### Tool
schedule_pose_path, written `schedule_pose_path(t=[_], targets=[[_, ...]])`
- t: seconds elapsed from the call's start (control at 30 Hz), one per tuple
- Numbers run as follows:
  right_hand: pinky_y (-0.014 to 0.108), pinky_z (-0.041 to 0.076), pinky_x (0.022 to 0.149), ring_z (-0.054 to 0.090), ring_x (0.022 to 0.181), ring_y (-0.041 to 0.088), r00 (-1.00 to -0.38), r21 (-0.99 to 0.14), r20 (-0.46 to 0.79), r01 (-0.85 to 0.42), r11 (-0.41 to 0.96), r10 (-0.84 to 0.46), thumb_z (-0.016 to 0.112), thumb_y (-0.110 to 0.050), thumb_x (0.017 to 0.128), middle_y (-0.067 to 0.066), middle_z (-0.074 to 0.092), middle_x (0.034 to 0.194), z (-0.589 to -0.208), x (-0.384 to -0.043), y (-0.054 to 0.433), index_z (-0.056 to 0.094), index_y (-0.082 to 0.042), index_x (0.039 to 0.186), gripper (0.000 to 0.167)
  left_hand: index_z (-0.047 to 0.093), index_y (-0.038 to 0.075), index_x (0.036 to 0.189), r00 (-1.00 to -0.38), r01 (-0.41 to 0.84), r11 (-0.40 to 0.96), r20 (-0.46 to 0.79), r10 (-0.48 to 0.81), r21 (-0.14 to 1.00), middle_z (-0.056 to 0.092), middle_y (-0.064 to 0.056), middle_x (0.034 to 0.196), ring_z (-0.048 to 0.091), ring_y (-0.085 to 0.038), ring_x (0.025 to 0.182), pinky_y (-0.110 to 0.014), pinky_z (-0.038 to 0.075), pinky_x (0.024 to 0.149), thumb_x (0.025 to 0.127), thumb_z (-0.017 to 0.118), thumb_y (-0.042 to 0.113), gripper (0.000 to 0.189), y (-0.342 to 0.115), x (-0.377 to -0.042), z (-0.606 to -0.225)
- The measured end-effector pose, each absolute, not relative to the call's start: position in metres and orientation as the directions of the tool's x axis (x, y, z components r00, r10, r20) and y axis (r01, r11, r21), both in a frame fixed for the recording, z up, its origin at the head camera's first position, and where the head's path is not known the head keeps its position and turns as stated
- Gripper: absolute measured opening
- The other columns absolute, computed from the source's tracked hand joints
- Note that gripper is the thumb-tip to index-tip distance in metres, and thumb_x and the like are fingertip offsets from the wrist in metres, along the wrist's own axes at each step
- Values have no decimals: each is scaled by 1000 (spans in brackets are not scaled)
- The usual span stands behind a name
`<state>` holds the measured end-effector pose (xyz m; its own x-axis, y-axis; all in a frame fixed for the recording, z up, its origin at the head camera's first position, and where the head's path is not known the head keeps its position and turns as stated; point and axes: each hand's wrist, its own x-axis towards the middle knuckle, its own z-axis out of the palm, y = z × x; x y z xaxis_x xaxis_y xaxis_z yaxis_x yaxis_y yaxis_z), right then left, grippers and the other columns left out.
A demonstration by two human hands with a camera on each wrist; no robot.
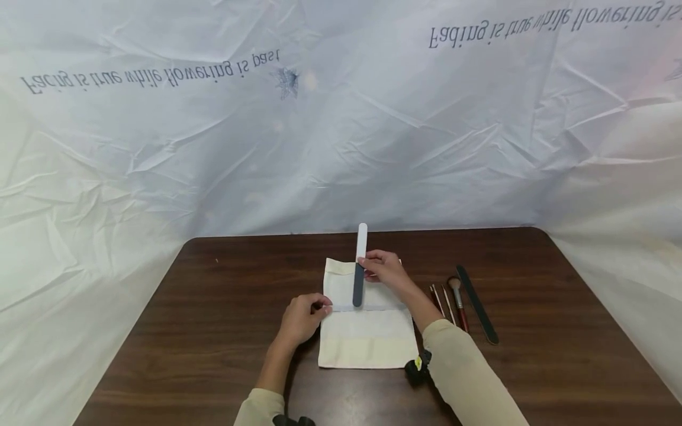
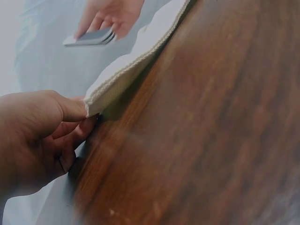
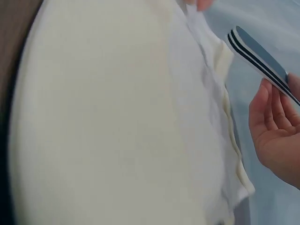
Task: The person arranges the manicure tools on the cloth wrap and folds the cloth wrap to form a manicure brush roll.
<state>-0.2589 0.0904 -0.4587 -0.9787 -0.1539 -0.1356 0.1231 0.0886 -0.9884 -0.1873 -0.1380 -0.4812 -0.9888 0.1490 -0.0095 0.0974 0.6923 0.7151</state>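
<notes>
A cream cloth pouch (image 1: 367, 349) lies flat on the table, with a band or opening edge running across its middle. My left hand (image 1: 302, 319) pinches the pouch's left edge between thumb and fingers; in the left wrist view that cloth edge (image 2: 140, 65) is lifted off the wood. Above the upper half of the pouch, my right hand (image 1: 386, 272) grips a white-and-grey nail buffer (image 1: 359, 290) near its middle. The buffer's layered side (image 3: 255, 61) shows in the right wrist view, and its lower end hangs over the pouch's middle band.
Right of the pouch lie slim metal-tipped sticks (image 1: 443, 305), a makeup brush (image 1: 459, 305) with a red handle and a long dark nail file (image 1: 478, 305). The brown wooden table (image 1: 213, 355) meets a white printed sheet (image 1: 341, 148) at its back and sides.
</notes>
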Motion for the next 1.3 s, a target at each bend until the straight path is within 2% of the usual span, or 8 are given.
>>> schedule_pose_path(t=[0.17, 0.33, 0.53, 0.7, 0.87, 1.1, 1.3], targets=[[19, 56, 68, 64, 70, 4, -980, -991, -133, 131, 23, -148, 65, -12, 98, -7, 74, 86, -467, -262, 70, 60, 8, 123, 32, 76, 16, 98, -990, 96, 689, -5, 143, 719, 73, -1, 93, 58, -13, 76, -31, 48, 69, 95, 71, 15, 7, -137, -188, -481], [17, 55, 65, 66, 68, 2, -990, -989, -104, 113, -95, -91, 63, -7, 98, -9, 73, 80, -478, -266, 60, 59, 11, 117, 26, 76, 18, 95, -994, 89, 692, 16, 111, 716, 72, -1, 93, 58, -12, 75, -31, 47, 70, 94, 72, 16, 5, -137, -187, -483], [16, 54, 62, 66, 66, 3, -990, -982, -110, 121, -145, -83, 62, -3, 97, -11, 71, 75, -488, -265, 58, 59, 10, 111, 19, 76, 18, 92, -996, 85, 691, 34, 86, 718, 73, -1, 91, 55, -12, 71, -30, 43, 66, 93, 72, 15, 5, -136, -185, -483], [16, 53, 61, 66, 65, 3, -991, -986, -106, 115, -119, -81, 62, -2, 97, -10, 71, 75, -490, -264, 58, 60, 11, 110, 18, 76, 18, 91, -996, 84, 692, 40, 79, 717, 74, -1, 90, 55, -11, 71, -30, 42, 66, 93, 72, 16, 5, -136, -187, -485], [15, 51, 61, 64, 65, 2, -983, -990, -126, 133, -44, -135, 64, -5, 97, -8, 71, 76, -491, -268, 57, 60, 12, 114, 24, 76, 18, 92, -996, 81, 681, 39, 77, 727, 74, -1, 90, 56, -11, 72, -31, 43, 66, 94, 71, 17, 5, -137, -188, -487], [13, 50, 61, 63, 65, 1, -953, -987, -160, 152, 51, -258, 61, -4, 99, -9, 69, 76, -485, -267, 62, 55, 13, 124, 31, 76, 16, 91, -996, 82, 673, 47, 70, 735, 72, 1, 84, 55, -10, 69, -30, 42, 65, 94, 70, 16, 7, -136, -189, -489], [15, 51, 62, 67, 68, 3, -901, -976, -215, 186, 112, -377, 62, -5, 98, -7, 70, 77, -483, -268, 65, 56, 9, 118, 26, 76, 15, 89, -996, 90, 670, 82, 43, 737, 68, 2, 76, 51, -8, 65, -27, 40, 63, 93, 72, 16, 7, -133, -188, -491]])
